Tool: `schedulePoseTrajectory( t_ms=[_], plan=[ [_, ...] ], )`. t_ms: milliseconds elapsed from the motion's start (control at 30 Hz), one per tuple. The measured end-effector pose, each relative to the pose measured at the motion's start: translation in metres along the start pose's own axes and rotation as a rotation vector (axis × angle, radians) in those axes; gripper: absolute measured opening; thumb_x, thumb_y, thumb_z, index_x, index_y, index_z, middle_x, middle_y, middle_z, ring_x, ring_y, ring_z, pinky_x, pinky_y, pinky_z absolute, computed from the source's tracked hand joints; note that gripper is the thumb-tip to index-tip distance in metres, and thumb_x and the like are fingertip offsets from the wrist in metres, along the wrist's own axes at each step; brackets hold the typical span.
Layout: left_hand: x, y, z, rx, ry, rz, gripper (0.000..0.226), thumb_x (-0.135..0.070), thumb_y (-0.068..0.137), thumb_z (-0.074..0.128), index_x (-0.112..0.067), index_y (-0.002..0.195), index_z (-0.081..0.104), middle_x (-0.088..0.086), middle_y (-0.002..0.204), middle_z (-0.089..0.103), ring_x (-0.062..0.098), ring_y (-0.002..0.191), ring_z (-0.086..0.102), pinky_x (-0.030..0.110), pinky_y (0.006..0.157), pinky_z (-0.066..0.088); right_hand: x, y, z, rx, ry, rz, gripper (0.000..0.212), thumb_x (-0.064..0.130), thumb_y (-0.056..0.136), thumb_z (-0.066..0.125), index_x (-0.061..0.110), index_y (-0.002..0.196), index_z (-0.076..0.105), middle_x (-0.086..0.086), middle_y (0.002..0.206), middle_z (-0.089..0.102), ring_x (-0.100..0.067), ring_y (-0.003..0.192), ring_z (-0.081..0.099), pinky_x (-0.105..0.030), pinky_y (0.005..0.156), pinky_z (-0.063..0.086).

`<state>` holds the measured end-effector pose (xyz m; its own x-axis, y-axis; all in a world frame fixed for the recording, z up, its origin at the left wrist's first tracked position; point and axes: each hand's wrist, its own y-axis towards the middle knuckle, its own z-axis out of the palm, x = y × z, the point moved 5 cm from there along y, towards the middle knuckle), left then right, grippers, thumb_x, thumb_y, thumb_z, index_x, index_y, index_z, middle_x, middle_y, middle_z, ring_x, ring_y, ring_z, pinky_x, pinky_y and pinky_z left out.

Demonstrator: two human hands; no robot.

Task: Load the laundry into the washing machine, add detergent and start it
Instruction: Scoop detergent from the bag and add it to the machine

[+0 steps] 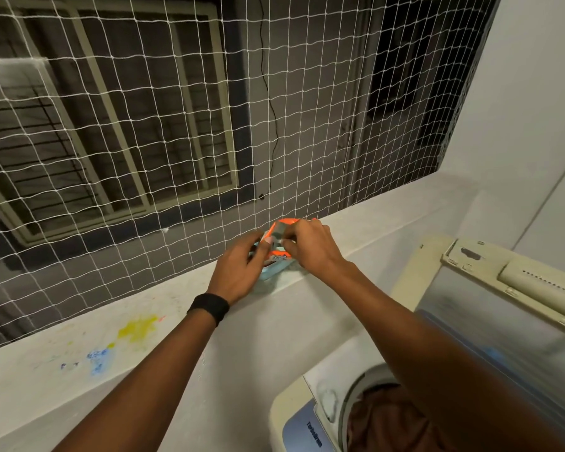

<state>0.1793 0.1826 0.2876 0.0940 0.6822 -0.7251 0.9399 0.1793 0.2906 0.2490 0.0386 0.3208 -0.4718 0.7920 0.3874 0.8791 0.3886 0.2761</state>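
- At centre frame, a small detergent packet (278,256), orange at the top and pale blue lower down, is seen standing on a white ledge (177,321), right against a white net (144,125).
- The packet is gripped by the left hand (238,269) from its left side, with the fingers curled round it and the thumb laid on its front.
- The packet's upper part is pinched by the right hand (310,246), fingers bent and closed on the silvery top edge. Whether the packet is torn open cannot be told.
- A black wristband (208,306) is worn on the left wrist.
- At lower right of the frame, a top-loading washing machine (294,429) is set just beside the ledge wall. Its lid (503,337) is raised, tilted back toward the right edge.
- Dark reddish-brown laundry (382,419) is seen inside the drum, partly covered by the right forearm.
- At lower left on the ledge top, a yellow stain (137,329) is noted, with blue smears (98,360) below it.
- Across the upper left, behind the net, a barred window (111,141) in a grey wall is visible. A thin black cable (271,109) is hung down that wall at upper centre.
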Motion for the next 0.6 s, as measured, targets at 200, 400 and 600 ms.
schedulePoseTrajectory(
  t_ms=[200,400,600],
  plan=[
    [0.001,-0.001,0.002,-0.011,-0.005,0.000,0.047,-0.055,0.106,0.037,-0.031,0.139,0.059,-0.002,0.130,0.069,0.015,0.115,0.064,0.029,0.092,0.045,0.004,-0.010,0.000,-0.024,-0.079,-0.139,0.016,0.020,0.098,0.058,0.016,0.099,0.073,-0.010,0.095,0.071,-0.034,0.090,0.065,-0.039,0.079,0.051],
    [-0.003,-0.002,0.002,0.008,-0.009,0.001,0.052,-0.057,0.105,0.037,-0.028,0.143,0.056,-0.003,0.135,0.065,0.008,0.110,0.058,0.028,0.091,0.043,-0.009,-0.010,-0.011,-0.010,0.144,0.047,0.017,0.018,0.091,0.065,0.017,0.092,0.082,-0.006,0.086,0.074,-0.021,0.079,0.059,-0.032,0.074,0.048],
    [-0.001,0.000,0.004,0.009,-0.017,0.003,0.061,-0.069,0.102,0.026,-0.032,0.137,0.060,-0.004,0.121,0.070,0.017,0.109,0.065,0.037,0.092,0.052,-0.035,-0.011,-0.014,-0.031,0.430,0.228,0.012,0.015,0.086,0.074,0.015,0.093,0.083,0.001,0.078,0.071,-0.017,0.077,0.063,-0.029,0.074,0.050]
  ],
)
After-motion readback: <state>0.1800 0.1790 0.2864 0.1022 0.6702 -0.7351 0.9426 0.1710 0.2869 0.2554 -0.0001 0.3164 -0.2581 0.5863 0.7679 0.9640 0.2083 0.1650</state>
